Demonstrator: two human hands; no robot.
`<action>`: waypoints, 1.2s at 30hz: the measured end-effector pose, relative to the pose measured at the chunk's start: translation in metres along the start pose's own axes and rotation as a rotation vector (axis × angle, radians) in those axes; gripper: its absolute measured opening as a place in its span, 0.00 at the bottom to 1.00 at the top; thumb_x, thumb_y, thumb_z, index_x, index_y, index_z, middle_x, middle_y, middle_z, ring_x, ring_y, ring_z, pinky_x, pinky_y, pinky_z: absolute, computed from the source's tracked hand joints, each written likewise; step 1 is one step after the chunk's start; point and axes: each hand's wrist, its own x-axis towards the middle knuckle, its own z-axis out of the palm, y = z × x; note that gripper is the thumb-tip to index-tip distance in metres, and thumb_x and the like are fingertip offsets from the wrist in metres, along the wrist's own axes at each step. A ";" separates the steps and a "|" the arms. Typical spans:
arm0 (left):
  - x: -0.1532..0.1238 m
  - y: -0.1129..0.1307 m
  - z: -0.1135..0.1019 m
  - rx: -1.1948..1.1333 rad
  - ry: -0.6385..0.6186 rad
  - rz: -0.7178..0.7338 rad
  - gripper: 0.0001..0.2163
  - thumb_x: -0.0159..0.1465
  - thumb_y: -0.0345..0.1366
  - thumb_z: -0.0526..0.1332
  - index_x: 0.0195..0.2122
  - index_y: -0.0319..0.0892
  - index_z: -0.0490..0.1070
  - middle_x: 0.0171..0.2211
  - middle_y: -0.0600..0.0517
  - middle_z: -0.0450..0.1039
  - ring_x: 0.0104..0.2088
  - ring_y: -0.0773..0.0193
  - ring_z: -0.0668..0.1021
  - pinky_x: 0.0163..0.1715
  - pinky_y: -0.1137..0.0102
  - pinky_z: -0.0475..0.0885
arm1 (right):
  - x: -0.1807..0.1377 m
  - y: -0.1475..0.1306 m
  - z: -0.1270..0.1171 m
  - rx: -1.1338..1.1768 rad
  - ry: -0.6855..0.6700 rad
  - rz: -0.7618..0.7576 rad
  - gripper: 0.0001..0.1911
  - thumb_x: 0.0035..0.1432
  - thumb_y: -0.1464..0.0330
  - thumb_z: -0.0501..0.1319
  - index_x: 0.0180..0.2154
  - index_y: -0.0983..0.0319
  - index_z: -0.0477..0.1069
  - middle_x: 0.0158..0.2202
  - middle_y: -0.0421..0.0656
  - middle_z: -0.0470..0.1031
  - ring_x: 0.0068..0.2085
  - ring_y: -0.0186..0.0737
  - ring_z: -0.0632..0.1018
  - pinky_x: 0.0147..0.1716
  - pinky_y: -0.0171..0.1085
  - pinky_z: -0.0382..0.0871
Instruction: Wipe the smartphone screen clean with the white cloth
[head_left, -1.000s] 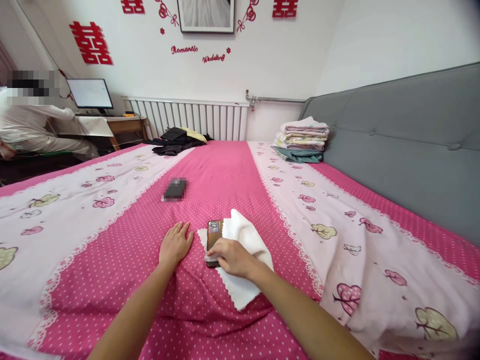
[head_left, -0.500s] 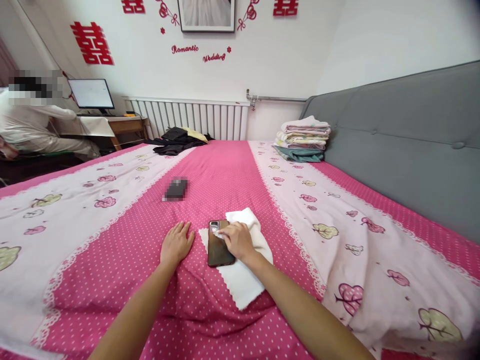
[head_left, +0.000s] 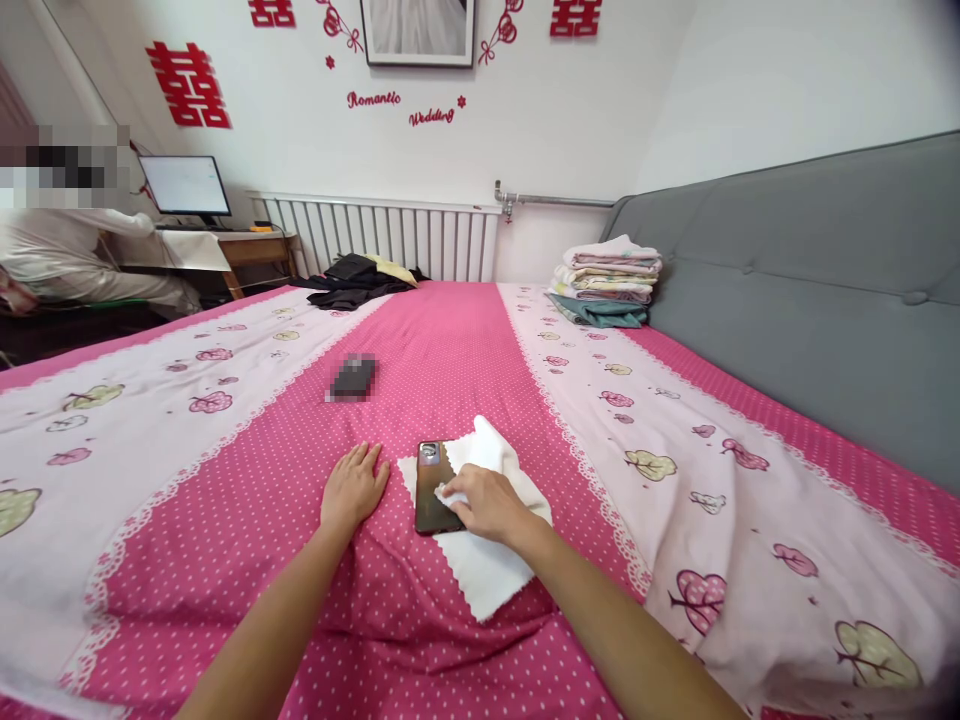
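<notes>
A dark smartphone [head_left: 429, 507] lies back side up on a white cloth [head_left: 487, 575] with a zigzag edge, its camera block toward the far end. My right hand [head_left: 484, 500] is closed on a gathered part of the cloth and presses it against the phone's back, right of its middle. The hand and the bunched cloth cover the phone's right side. To the left, my left hand [head_left: 355, 484] lies flat on the pink bedspread [head_left: 442, 350], fingers stretched out, holding nothing and apart from the phone.
Beyond my left hand lies a small dark pixelated object [head_left: 353, 378]. Folded linens [head_left: 607, 280] are stacked by the grey headboard [head_left: 810, 240]. Dark clothes [head_left: 352, 280] lie at the bed's far edge. A person [head_left: 60, 250] sits at a desk with a monitor [head_left: 184, 186].
My right hand has slid down and to the right over the phone's back with the cloth, away from the camera block. My left hand and the phone stay in place.
</notes>
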 end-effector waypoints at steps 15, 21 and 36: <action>0.000 0.001 -0.001 -0.003 0.022 0.007 0.23 0.67 0.41 0.47 0.58 0.33 0.63 0.58 0.39 0.63 0.59 0.53 0.65 0.59 0.60 0.57 | 0.028 -0.008 0.028 -0.079 0.118 -0.162 0.12 0.63 0.69 0.55 0.44 0.59 0.75 0.41 0.45 0.74 0.44 0.38 0.73 0.45 0.36 0.63; 0.000 -0.001 -0.001 0.002 0.009 -0.001 0.24 0.67 0.43 0.46 0.58 0.34 0.63 0.59 0.39 0.63 0.59 0.53 0.65 0.60 0.60 0.57 | 0.034 0.005 0.029 -0.100 0.184 -0.041 0.14 0.64 0.67 0.52 0.46 0.58 0.74 0.42 0.46 0.73 0.44 0.40 0.72 0.44 0.37 0.63; 0.001 -0.001 0.001 -0.022 0.035 -0.008 0.23 0.67 0.43 0.47 0.57 0.35 0.64 0.58 0.40 0.63 0.59 0.53 0.65 0.59 0.59 0.58 | 0.005 -0.006 0.003 0.013 0.031 0.089 0.09 0.55 0.68 0.61 0.36 0.57 0.79 0.39 0.42 0.78 0.42 0.40 0.77 0.42 0.35 0.67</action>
